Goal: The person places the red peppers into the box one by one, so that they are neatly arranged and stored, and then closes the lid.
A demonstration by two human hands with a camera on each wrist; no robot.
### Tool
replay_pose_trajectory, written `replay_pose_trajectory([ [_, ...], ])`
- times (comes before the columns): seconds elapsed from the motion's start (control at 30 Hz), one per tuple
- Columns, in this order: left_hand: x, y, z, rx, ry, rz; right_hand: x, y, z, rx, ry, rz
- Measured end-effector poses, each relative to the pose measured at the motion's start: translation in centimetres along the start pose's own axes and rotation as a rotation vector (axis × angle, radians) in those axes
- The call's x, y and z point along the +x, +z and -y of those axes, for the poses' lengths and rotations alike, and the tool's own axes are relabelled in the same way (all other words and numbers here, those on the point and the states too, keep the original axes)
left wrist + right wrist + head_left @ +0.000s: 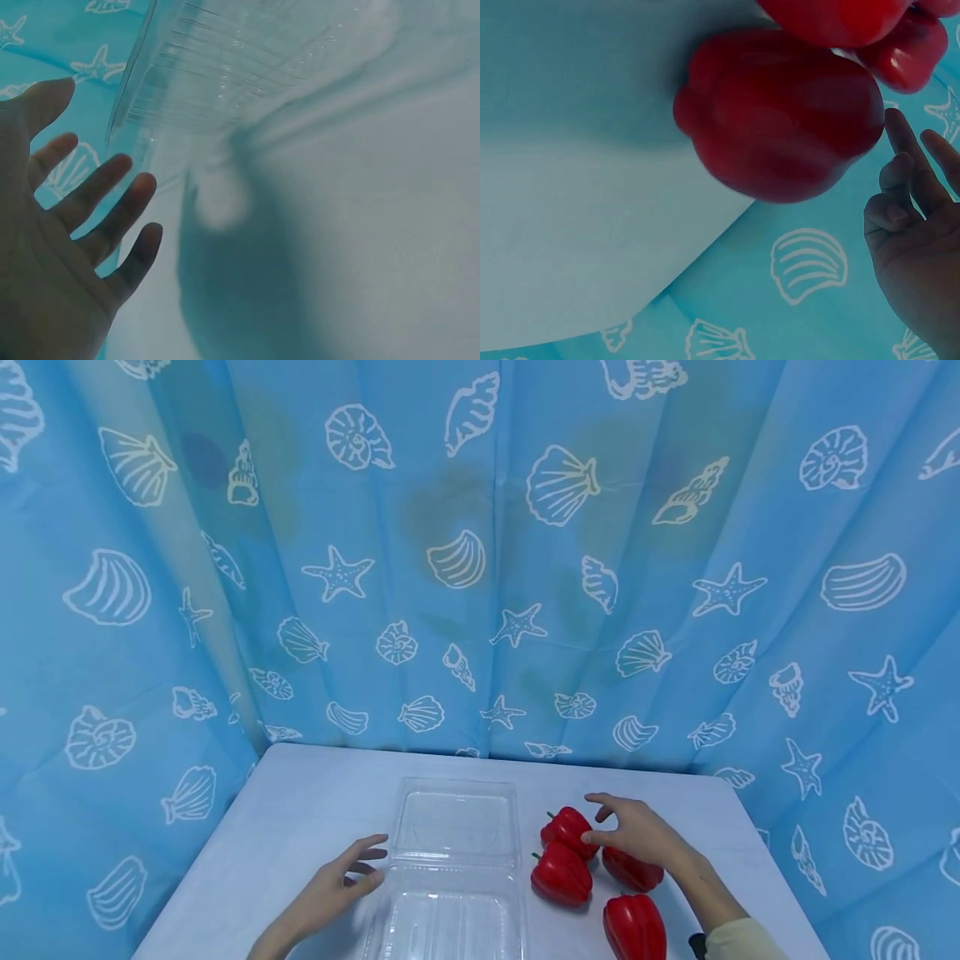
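A clear plastic clamshell container (456, 863) lies unfolded on a white tabletop (315, 793), its two halves joined along a ridged seam, the nearer half running out of the head view at the bottom. The left hand (332, 888) hovers just beside its left edge, thumb and fingers spread and holding nothing; the left wrist view shows the fingers fanned apart, with a soft shadow across the table. To the right of the container four red bell peppers make a loose cluster. The far bell pepper (564, 832) and the front-left bell pepper (562, 877) overlap in the head view, each with a short green stem showing, and these two stand between the right hand and the container. The right hand (637, 832) hangs over the cluster with thumb and forefinger parted, pinching nothing; its thumb tip appears over the edge of the far pepper, though whether it touches cannot be told. Beneath that hand and wrist lies the right-hand bell pepper (632, 870), its top partly hidden by them. The nearest bell pepper (636, 928) sits below it, a little apart and cut by the frame. A pale sleeve (742, 942) covers the right forearm, with something dark (697, 946) beside its cuff. Behind the table, and along both sides, hangs a blue curtain (420, 597) printed with white seashells and starfish, its folds dropping close behind the far table edge.
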State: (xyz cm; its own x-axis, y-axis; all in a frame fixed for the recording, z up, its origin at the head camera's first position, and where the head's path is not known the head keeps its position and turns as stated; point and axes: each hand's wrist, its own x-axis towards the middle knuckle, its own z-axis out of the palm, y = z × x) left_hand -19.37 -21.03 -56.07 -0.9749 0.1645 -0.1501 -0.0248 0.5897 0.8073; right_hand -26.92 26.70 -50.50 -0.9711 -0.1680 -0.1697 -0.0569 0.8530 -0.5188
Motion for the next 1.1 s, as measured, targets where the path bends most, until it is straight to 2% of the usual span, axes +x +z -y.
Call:
replay_pose_trajectory([
  [0.17, -0.2, 0.1, 0.3, -0.038, 0.037, 0.051, 0.1, 0.6, 0.1, -0.006, 0.017, 0.017],
  [0.4, -0.5, 0.0, 0.2, -0.078, 0.032, 0.092, 0.0, 0.8, 0.5, 0.013, 0.046, 0.056],
  [0.83, -0.4, 0.4, 1.0, -0.071, 0.094, 0.105, 0.5, 0.8, 1.0, 0.004, 0.042, 0.084],
  [1.1, -0.4, 0.5, 1.1, -0.098, 0.122, 0.114, 0.6, 0.9, 1.3, -0.016, 0.034, 0.091],
])
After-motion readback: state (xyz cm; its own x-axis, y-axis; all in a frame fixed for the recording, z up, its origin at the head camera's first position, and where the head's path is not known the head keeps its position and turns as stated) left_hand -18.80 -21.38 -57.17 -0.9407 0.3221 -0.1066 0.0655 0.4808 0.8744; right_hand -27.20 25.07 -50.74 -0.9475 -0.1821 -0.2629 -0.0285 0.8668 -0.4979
